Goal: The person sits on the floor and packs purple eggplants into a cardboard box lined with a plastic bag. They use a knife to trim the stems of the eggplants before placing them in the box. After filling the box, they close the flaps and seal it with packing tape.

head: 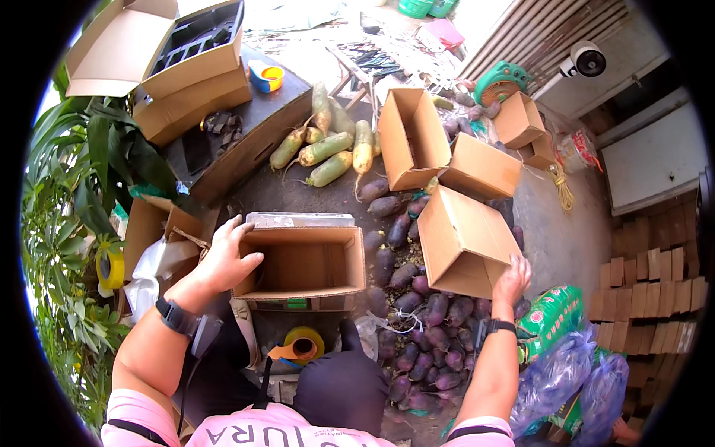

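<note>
In front of me an empty cardboard box point(299, 290) stands with its opening up. My left hand point(226, 254) is at its upper left corner, thumb over the rim and fingers outside. My right hand point(511, 279) grips the lower right edge of another cardboard box point(469, 240), tilted with its opening towards me, above a heap of dark purple radishes point(435, 335). Beyond it are a tall open box point(410, 139) and a smaller carton point(483, 167). Several green-and-white radishes point(327, 150) lie on the ground ahead.
A dark table point(262, 112) at upper left bears cartons and a tape dispenser point(267, 76). Yellow tape point(304, 346) lies near my knees. Green sacks point(553, 318) and purplish plastic bags point(558, 369) lie at right, beside stacked flat cardboard point(659, 285). Leafy plants point(72, 251) line the left.
</note>
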Demonstrator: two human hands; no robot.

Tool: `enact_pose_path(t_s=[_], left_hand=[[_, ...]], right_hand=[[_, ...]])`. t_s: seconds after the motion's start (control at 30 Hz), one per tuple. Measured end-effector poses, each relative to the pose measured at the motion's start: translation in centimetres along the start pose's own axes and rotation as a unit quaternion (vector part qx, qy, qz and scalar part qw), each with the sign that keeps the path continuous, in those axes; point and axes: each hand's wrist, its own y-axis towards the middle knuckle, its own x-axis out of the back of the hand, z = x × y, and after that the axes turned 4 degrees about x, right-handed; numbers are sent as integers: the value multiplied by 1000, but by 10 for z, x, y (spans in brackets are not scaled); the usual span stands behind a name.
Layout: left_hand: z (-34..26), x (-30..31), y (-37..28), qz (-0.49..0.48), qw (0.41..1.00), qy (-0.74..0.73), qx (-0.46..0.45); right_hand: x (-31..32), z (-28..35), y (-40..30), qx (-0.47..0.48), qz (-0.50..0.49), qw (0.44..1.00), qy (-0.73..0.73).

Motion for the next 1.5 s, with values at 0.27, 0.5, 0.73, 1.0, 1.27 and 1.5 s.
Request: enact_pose_path(t_s=[0.27, 0.5, 0.73, 1.0, 1.27, 1.5], left_hand=[[9, -6, 9, 3, 1000, 7, -5], [6, -14, 18, -64, 995, 54, -45], [-15, -20, 24, -83, 992, 36, -91], [-30, -16, 37, -57, 994, 15, -89], [-32, -16, 55, -48, 994, -3, -100], [-38, -15, 60, -20, 994, -3, -105]], right_hand=[[73, -28, -29, -162, -140, 959, 185], [103, 103, 61, -70, -171, 838, 514], [84, 295, 132, 83, -63, 848, 519], [47, 399, 127, 16, 252, 882, 399], [8, 438, 113, -64, 278, 850, 443], [16, 497, 128, -80, 389, 790, 468]])
